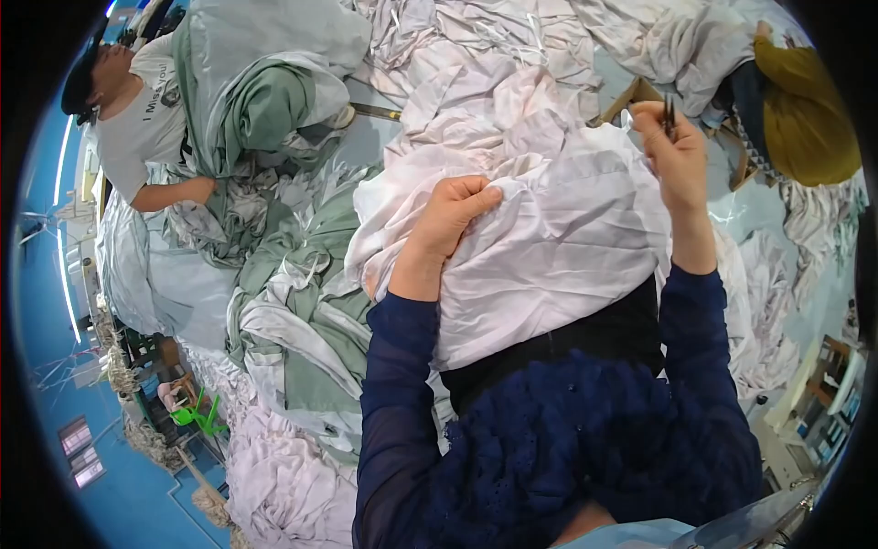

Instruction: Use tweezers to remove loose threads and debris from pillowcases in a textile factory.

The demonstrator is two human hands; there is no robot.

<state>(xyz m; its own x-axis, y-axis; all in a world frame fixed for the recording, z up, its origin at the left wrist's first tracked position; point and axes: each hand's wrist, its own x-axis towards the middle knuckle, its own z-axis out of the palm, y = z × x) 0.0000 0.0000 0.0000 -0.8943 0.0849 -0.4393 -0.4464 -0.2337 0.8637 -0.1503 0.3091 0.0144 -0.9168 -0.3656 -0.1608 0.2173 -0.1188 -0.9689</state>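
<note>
A large sheet of pale pinkish-white cloth [558, 247] lies rumpled across my lap and runs up onto the heap ahead. My left hand [451, 215] is closed on it, pinching a gathered fold between thumb and fingers. At the cloth's right side, my right hand [677, 156] is raised and closed around small dark thread snips [669, 117], whose points stick up past the fingers. The thumb and forefinger of that hand meet near a small white bit at the cloth's edge; I cannot make out whether they grip it.
Heaps of pale cloth [476, 37] spread ahead. Green and white cloth [320, 302] piles up on my left, where a co-worker in a white shirt [151, 110] handles more green cloth. Another person in mustard clothing [809, 114] is at the far right, near a cardboard box [631, 96].
</note>
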